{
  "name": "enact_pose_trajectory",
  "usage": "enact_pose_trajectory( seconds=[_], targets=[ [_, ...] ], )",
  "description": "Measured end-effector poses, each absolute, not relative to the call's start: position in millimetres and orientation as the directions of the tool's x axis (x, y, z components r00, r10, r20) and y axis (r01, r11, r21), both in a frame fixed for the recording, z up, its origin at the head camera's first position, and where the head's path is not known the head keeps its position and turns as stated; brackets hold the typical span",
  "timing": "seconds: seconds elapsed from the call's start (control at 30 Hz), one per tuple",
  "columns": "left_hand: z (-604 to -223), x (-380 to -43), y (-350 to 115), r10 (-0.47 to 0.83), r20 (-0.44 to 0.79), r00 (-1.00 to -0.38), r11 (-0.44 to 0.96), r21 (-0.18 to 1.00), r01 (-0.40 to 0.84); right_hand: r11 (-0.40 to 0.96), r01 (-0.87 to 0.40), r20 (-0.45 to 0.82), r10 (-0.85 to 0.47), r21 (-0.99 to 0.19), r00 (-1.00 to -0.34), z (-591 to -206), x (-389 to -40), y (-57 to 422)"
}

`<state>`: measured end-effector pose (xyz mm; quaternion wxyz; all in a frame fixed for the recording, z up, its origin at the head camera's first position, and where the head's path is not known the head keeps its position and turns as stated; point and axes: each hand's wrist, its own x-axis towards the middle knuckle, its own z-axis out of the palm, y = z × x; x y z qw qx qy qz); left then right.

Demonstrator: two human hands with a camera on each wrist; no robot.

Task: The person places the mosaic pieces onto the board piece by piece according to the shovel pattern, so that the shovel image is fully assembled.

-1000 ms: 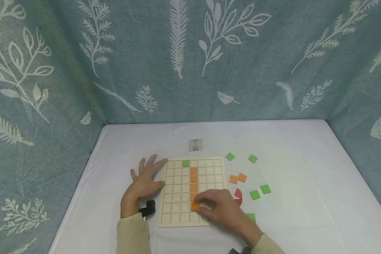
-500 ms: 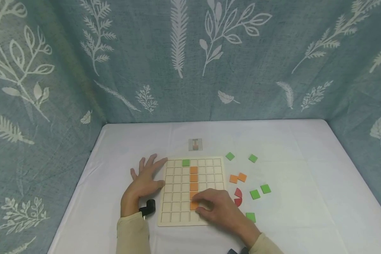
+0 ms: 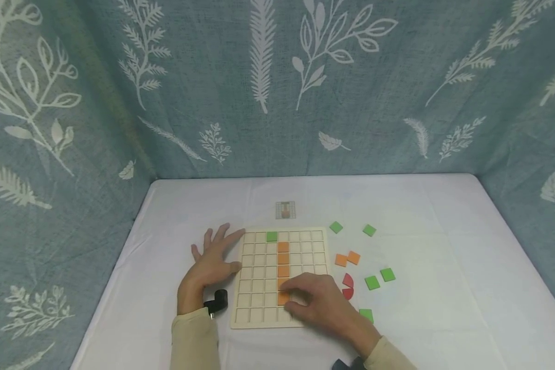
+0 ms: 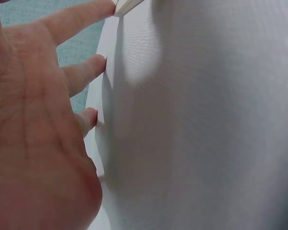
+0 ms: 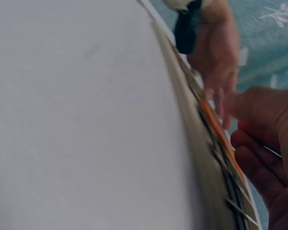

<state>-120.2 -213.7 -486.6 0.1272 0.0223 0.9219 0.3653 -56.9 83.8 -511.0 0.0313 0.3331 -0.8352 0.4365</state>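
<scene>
While a blue-green curtain (image 3: 374, 97) with white leaf patterns stands behind the far, left and right edges, the white table (image 3: 448, 267) carries all the work. Near its middle lies a pale board (image 3: 256, 300); the right hand (image 3: 324, 300) hides the lower right part of it from the head view. The left hand (image 3: 213, 266) has its fingers spread apart, its forefinger touching the board's far left corner and its thumb the left edge. Only from the left wrist one sees the palm, with a fingertip against a corner of the board. Thumb and forefinger of the right hand are pinched on the lowest orange tile (image 3: 283, 298). The right wrist view shows also its other fingers, folded inward. Beside the left wrist is a black device (image 3: 220, 299). Between the board and the table's far edge lies a small card (image 3: 285, 210). Inside the board's cells sit five orange tiles (image 3: 283, 258) in the fourth column, and one green tile (image 3: 271, 236) in the far row. Beyond the board's right edge lie loose green tiles (image 3: 372, 282), two loose orange tiles (image 3: 341, 260) and two red pieces (image 3: 348, 280).
</scene>
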Motion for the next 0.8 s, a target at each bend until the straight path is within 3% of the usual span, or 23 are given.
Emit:
enact_pose_trajectory(
  seconds=[0.23, 0.8],
  targets=[
    [-492, -121, -215, 0.135, -0.192, -0.972, 0.731, 0.681, -0.033, 0.397, -0.517, 0.304, -0.486, -0.759, -0.819, -494, -71, 111],
    [-478, -120, -213, 0.14, -0.266, -0.954, 0.752, 0.656, -0.073, 0.423, -0.33, 0.219, -0.289, -0.844, -0.932, -472, -87, 190]
  ],
)
